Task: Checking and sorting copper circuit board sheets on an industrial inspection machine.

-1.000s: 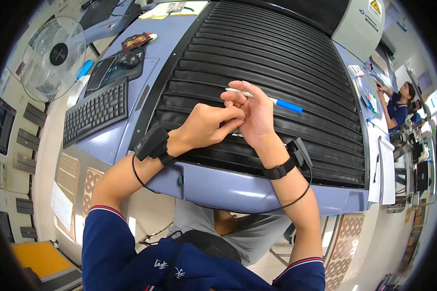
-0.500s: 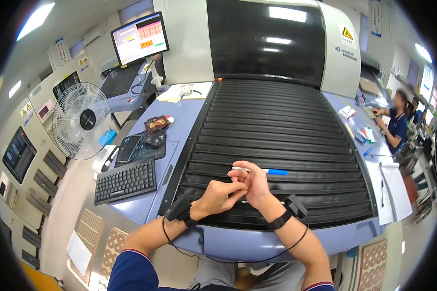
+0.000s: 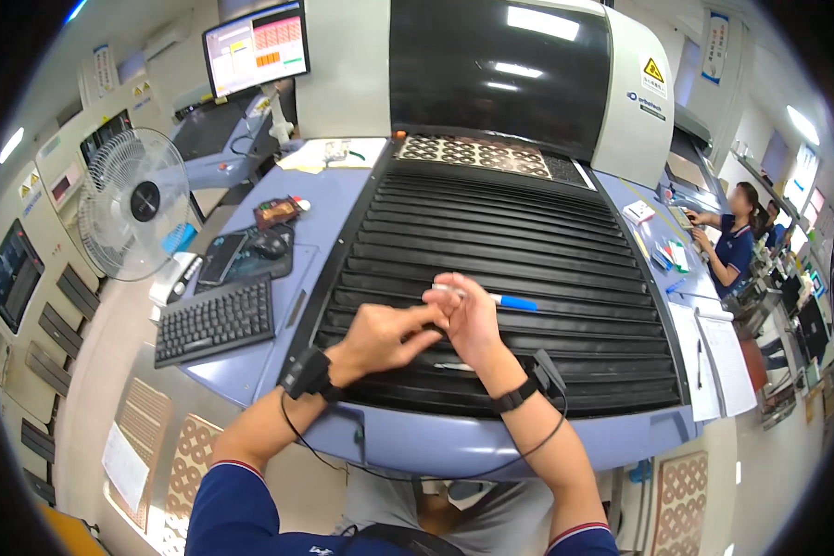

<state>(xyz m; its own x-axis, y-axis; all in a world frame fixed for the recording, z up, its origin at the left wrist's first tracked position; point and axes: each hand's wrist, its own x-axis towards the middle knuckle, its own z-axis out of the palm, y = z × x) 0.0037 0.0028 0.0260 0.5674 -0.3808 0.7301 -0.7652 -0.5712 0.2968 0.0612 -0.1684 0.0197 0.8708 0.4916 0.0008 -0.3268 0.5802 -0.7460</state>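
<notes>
A marker pen with a blue cap [image 3: 517, 303] lies across the fingers of my right hand [image 3: 471, 324], which is curled around its pale barrel with the palm turned up. My left hand [image 3: 380, 338] is closed, its thumb and forefinger pinched close to the right fingertips. Whatever is between those left fingers is too small or hidden to make out. Both hands hover over the black ribbed bellows cover [image 3: 528, 366] of a large machine. A thin silvery object [image 3: 452, 367] shows on the ribs beside my right wrist.
A panel patterned with rings [image 3: 477, 156] lies at the machine's dark hood [image 3: 500, 74]. Keyboard [image 3: 215, 320], mouse [image 3: 270, 245] and monitor [image 3: 257, 48] are on the left, near a fan [image 3: 145, 201]. Notebook pages [image 3: 725, 357] lie right; a co-worker [image 3: 734, 241] sits beyond.
The ring-patterned panel has come into sight at the far end of the bellows, under the hood. My hands stay close together, and the left fingers have shifted slightly. The view has moved a little.
</notes>
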